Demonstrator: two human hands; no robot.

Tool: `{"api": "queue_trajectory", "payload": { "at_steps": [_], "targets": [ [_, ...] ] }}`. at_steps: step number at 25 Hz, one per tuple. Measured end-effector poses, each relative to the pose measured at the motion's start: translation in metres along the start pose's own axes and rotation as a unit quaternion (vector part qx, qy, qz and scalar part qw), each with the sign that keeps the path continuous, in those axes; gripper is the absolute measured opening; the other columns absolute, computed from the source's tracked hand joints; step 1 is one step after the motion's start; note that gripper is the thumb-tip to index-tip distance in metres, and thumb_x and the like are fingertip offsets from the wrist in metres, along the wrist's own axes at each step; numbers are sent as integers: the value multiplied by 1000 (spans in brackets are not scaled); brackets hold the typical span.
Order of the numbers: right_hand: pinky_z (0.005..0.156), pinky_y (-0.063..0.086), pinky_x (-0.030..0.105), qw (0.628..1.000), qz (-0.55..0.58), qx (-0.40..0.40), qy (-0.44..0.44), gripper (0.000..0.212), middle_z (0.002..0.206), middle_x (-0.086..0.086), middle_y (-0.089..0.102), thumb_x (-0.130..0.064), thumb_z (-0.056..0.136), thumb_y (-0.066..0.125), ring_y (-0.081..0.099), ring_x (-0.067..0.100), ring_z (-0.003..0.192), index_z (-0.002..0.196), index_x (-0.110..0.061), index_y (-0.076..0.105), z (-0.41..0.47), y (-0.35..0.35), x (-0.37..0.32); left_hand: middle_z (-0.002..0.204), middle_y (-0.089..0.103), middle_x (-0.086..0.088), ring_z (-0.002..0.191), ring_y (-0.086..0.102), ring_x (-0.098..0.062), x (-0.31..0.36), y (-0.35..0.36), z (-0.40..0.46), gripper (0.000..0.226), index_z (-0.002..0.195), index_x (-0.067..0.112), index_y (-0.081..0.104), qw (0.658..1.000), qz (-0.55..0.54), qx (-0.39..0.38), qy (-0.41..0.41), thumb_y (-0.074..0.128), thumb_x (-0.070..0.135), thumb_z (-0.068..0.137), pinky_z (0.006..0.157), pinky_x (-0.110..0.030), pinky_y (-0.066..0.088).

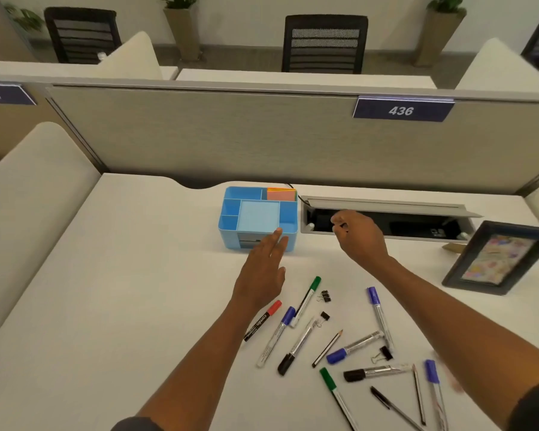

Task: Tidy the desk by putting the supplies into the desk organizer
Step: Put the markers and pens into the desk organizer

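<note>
A light blue desk organizer (231, 209) with several compartments stands at the back middle of the white desk. Orange and pink sticky notes (281, 193) fill its back right compartment. My left hand (263, 269) is stretched out flat, its fingertips at the organizer's front right corner. My right hand (357, 234) hovers just right of the organizer with fingers curled; I see nothing in it. Loose on the desk near me lie a red marker (263, 320), green markers (307, 298), blue markers (377, 312), black markers (296, 348), a pencil (328, 348) and small black binder clips (325, 296).
An open cable tray (386, 219) is sunk into the desk right of the organizer, under my right hand. A dark picture frame (498, 258) leans at the right. A beige partition (231, 138) with the sign 436 closes the back of the desk.
</note>
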State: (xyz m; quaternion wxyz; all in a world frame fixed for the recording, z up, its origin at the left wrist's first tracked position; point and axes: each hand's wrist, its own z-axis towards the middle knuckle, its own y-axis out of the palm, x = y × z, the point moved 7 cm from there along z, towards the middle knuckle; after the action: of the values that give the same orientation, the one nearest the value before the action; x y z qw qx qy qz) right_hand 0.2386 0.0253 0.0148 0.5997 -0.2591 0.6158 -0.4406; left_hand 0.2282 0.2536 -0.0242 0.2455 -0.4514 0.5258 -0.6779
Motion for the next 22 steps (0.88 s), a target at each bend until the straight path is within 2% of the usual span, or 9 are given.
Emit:
{"api": "queue_trajectory", "payload": {
  "at_steps": [2,5,7,10,12,17,22],
  "targets": [
    [77,48,26,1000,13,2,11,18,107,-3,69,-25,94,58,64,14,92,111,-21,64,-27,-4,15,156,27,3,141,28,-16,5,4,-16,59,149,25,28,1000,-9,6,-4,54,27,96,113,-30,26],
    [78,45,24,999,20,0,43,16,106,-5,69,-24,95,57,62,12,90,109,-22,65,-68,-4,38,126,51,7,108,53,-14,13,13,-44,36,128,27,52,1000,-13,7,13,55,24,92,90,-28,47],
    [78,47,23,998,29,-4,61,15,104,-5,69,-22,94,57,62,10,88,107,-22,65,-91,-2,49,115,54,10,93,58,-13,15,25,-62,25,118,28,56,999,-25,-30,2,52,28,93,78,-28,47],
    [78,46,21,994,58,-10,88,13,101,-8,70,-20,93,57,62,8,87,104,-23,66,-122,4,56,109,56,9,83,62,-17,18,39,-85,22,114,29,51,996,-8,-82,-29,49,38,94,67,-29,44],
    [77,48,22,993,70,-20,94,13,97,-11,69,-20,93,57,63,7,87,101,-26,65,-139,11,54,108,58,7,82,62,-21,16,45,-98,28,118,28,47,994,6,-97,-53,49,40,93,66,-30,43],
    [69,43,16,991,82,-45,100,14,94,-14,68,-19,93,57,62,4,84,101,-26,65,-161,22,45,123,57,4,98,61,-20,8,53,-111,59,148,28,27,989,19,-104,-99,47,40,94,82,-28,45],
    [75,51,20,990,90,-60,93,14,95,-16,66,-21,94,55,62,4,87,104,-28,64,-160,27,32,119,61,4,100,61,-17,10,47,-110,57,148,27,30,989,26,-99,-111,46,38,95,82,-25,44]
  ]
}}
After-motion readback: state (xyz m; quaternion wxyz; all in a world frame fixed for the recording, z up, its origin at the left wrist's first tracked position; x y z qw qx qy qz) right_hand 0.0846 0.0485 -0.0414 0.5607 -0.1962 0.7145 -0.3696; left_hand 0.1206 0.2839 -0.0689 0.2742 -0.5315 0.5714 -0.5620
